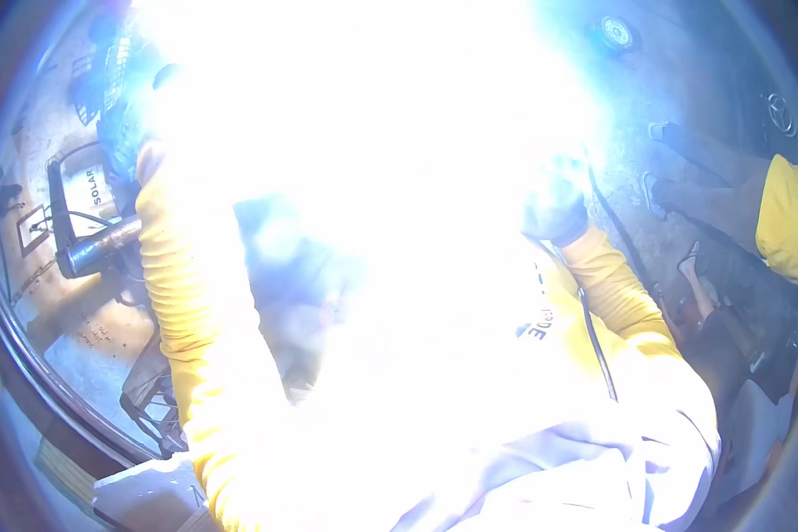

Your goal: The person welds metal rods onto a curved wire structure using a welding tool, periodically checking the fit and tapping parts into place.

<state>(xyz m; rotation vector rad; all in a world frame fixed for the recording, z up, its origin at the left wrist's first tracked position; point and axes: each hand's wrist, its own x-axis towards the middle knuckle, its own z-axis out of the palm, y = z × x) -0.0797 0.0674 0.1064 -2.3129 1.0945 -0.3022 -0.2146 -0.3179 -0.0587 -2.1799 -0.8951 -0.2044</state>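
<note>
A blinding white glare fills the middle and top of the view and hides whatever lies between my hands. My left arm in its yellow sleeve (173, 293) reaches forward along the left side; the glare washes out my left hand (153, 160) past the wrist. On the right, my right hand (559, 208) in a dark glove sits at the glare's edge, its fingers lost in the brightness. A thin black cable (596, 341) hangs down from near that hand across my yellow top. What either hand holds cannot be made out.
A dark metal tube (102, 248) and a black frame (60, 208) stand left of my left arm. Far right, a person in a yellow top (785, 217) and another person's sandalled foot (690, 259) are close by. A dark cable (619, 208) crosses the floor; a wheel (615, 33) lies beyond.
</note>
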